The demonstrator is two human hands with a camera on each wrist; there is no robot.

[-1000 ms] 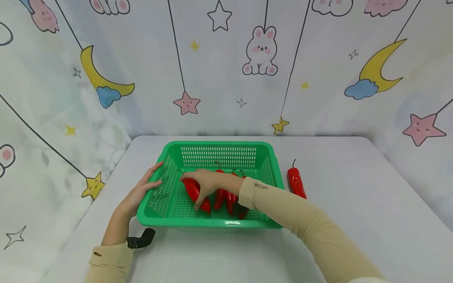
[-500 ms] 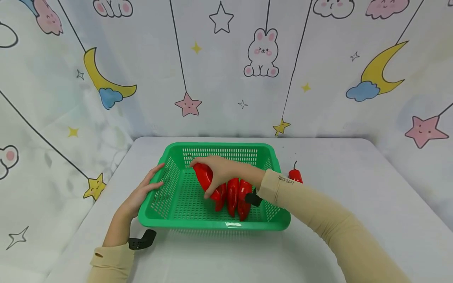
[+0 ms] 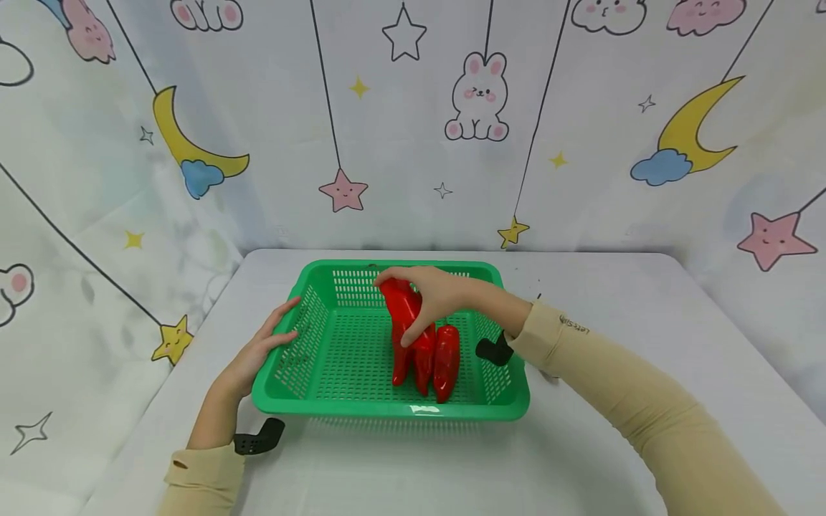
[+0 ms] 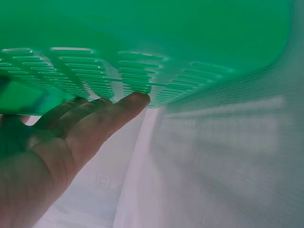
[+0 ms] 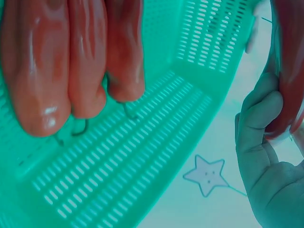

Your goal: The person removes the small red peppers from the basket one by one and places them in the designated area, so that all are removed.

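My right hand [image 3: 434, 295] holds a red chili pepper [image 3: 395, 295] between thumb and fingers, raised over the green plastic basket [image 3: 400, 410]. In the right wrist view, that hand curls round the pepper [image 5: 290, 61] at the right side. Three more red chili peppers [image 3: 447, 364] lie side by side on the basket floor, partly hidden by the hand and the held pepper. In the right wrist view their stems [image 5: 80, 129] show. My left hand [image 3: 248, 358] rests on the basket's left side; the left wrist view shows its fingers [image 4: 111, 116] fairly straight against the slotted wall.
A white-covered table [image 3: 613, 315] bears the basket. Right of it, only a stem tip [image 3: 539, 296] shows above my right sleeve [image 3: 619, 380], which hides the rest of that pepper. A patterned curtain [image 3: 413, 208] hangs behind and to the sides.
My right hand has lifted its pepper from the basket's left part and carried it right, over the other peppers. My sleeve now covers the pepper outside. The left hand keeps its place.
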